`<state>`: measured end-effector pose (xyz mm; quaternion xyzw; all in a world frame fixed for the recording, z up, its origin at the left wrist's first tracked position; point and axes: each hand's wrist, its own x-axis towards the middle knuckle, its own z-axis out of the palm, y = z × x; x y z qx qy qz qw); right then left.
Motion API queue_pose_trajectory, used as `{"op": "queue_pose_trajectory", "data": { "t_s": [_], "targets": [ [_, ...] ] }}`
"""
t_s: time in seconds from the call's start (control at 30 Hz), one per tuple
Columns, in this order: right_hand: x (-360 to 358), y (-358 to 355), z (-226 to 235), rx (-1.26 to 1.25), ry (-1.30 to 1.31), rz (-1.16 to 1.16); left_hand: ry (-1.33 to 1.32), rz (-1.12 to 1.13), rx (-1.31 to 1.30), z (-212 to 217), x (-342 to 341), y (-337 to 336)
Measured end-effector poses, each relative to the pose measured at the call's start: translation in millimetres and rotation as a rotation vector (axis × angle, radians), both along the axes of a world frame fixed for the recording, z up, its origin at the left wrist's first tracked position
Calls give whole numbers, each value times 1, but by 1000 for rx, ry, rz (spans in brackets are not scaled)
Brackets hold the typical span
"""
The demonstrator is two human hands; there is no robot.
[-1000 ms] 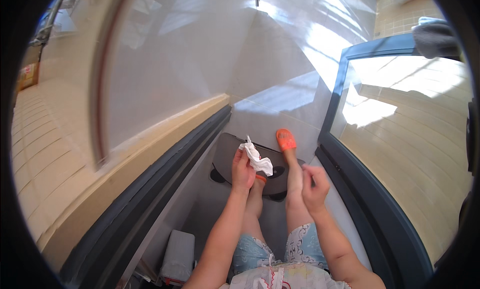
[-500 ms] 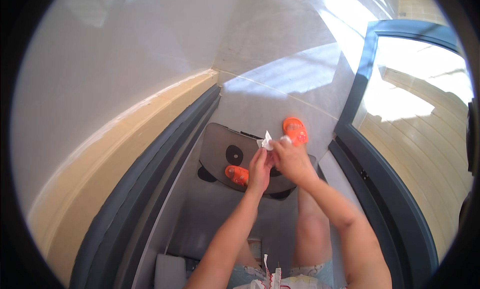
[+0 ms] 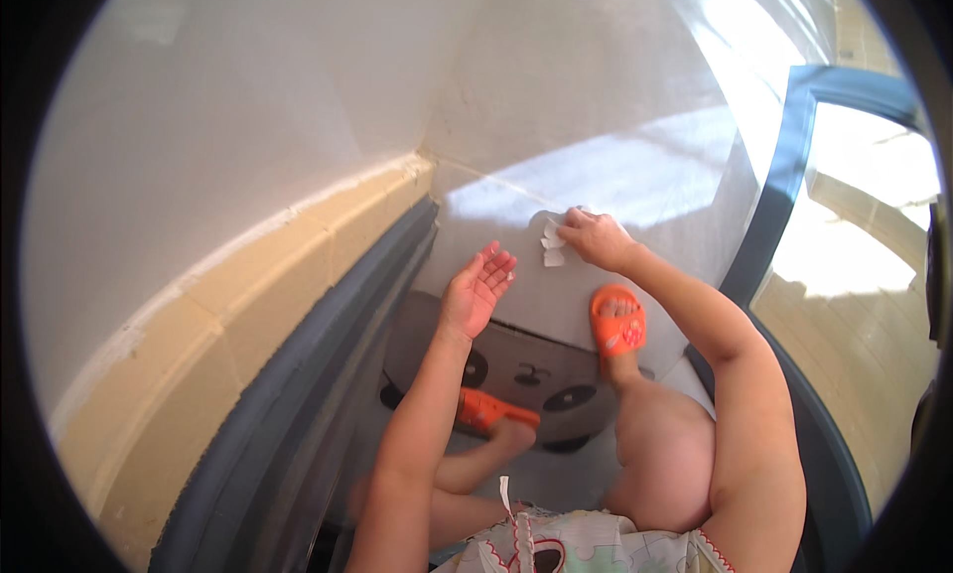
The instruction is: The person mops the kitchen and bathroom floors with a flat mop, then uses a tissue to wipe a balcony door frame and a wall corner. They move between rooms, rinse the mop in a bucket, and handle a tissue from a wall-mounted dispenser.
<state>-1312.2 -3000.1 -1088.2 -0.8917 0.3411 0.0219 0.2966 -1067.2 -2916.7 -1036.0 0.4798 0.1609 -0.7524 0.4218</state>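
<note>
Head camera looks steeply down, close, seemingly tilted forward.

Head view, looking down. Right hand (image 3: 596, 239) presses a crumpled white tissue (image 3: 552, 245) against the pale wall panel (image 3: 615, 166) ahead. Left hand (image 3: 476, 290) hangs open, palm showing, just left of the tissue, apart from it. Below the hands: orange slippers (image 3: 617, 320) on a grey panda-face mat (image 3: 526, 374).

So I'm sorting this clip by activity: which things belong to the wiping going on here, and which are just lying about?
In use:
- right hand holding a white crumpled tissue against the glass panel
- left hand, open, raised near the panel

Just there:
- grey panda-face mat
- orange slippers on the person's feet
- dark door frame
</note>
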Motion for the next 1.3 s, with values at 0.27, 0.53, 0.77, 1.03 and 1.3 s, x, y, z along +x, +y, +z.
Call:
{"op": "queue_pose_trajectory", "data": {
  "t_s": [0.27, 0.53, 0.77, 1.03, 1.3],
  "targets": [
    [42, -98, 33, -172, -317, -315, -198, 143, -182, 12, -7, -67],
    [57, -83, -18, -26, -197, -154, -279, 169, -61, 43, -5, -16],
    [105, -158, -4, -5, -543, -335, -193, 188, 26, 59, -21, 29],
    [-6, -285, -26, -408, -211, -949, -117, 112, 80, 57, -34, 57],
    [113, -168, -47, -319, -106, -492, -87, 132, 70, 43, -56, 41]
  ]
}}
